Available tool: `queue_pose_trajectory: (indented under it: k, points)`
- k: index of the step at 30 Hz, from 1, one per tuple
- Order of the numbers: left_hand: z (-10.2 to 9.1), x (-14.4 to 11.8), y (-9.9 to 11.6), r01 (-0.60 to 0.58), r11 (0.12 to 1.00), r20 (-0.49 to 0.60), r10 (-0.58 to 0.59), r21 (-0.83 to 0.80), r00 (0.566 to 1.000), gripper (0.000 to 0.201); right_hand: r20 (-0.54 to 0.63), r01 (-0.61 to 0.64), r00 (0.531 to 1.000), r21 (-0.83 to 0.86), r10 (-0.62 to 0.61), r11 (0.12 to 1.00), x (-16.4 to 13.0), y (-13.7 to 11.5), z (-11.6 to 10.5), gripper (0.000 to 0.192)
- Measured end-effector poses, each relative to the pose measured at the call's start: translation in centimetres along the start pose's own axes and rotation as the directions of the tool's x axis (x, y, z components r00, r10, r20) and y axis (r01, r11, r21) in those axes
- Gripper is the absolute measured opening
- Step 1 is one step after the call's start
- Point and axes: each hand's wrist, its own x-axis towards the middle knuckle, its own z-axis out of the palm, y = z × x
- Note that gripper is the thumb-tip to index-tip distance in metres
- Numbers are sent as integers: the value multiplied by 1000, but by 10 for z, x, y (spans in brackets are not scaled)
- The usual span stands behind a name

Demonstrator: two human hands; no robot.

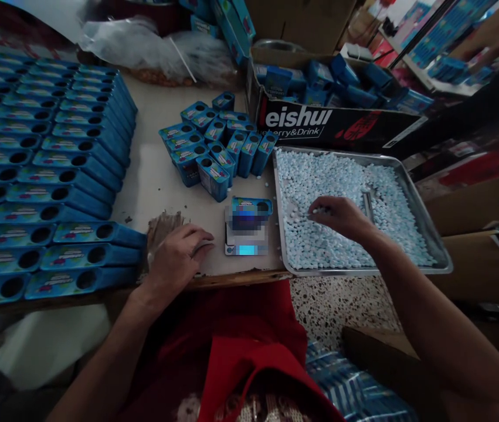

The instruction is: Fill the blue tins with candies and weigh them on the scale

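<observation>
Red cloth (pixel 249 328) covers the person's lap at the near edge of the picture, just this side of the small scale (pixel 246 234), which serves as the landmark for everything else. Left of the scale, the left hand (pixel 177 258) lies on the tabletop (pixel 161 176) with its fingers curled loosely down; something pale seems to sit under the fingertips, though whether it is gripped cannot be told. On the scale stands one blue tin (pixel 251 210), its round mouth facing up. Right of the scale is a metal tray (pixel 429 234) spread with pale blue tablets (pixel 355 187), and the right hand (pixel 339 215) rests on them, fingertips pinched on a few tablets near the tray's left side.

To do this well, I judge it best to take only a small pinch at a time, carry it low over the tray's rim so strays fall back in, and drop it straight into the tin's mouth while watching the reading. The left hand could steady the scale's base rather than touch the tin, since any pressure would falsify the weight.

Beyond the scale stands a cluster of open tins (pixel 216 146). Far left of it lie rows of stacked tins (pixel 47 176), and beyond the tray a cardboard box (pixel 337 123) holds more.
</observation>
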Motion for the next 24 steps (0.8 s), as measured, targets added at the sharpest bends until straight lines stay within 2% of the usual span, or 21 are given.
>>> queue_pose_trajectory:
  k: [3,6,10,14,18,21,24]
  points:
    - [0,6,1,-3,1000,34,3,11,999,13,17,-74,997,54,73,996,-6,-1,2,19]
    - [0,13,4,8,1000,60,-9,13,998,18,-4,-91,996,74,91,993,-9,-4,5,22]
    - [2,16,1,50,999,99,-51,11,994,27,123,-88,990,134,71,987,-7,-10,6,21]
    - [0,12,-8,55,998,120,-52,-26,991,31,61,-131,990,144,124,981,2,-23,-2,24]
    - [-4,9,-15,52,998,104,-47,-45,993,31,100,-95,992,220,74,971,18,-49,-17,21]
    - [-3,8,-20,51,998,73,-49,-32,996,32,156,-44,988,308,-5,950,31,-79,-29,21]
    - [-1,7,-26,38,999,37,-38,-2,999,31,178,82,976,247,-128,966,42,-113,-38,14]
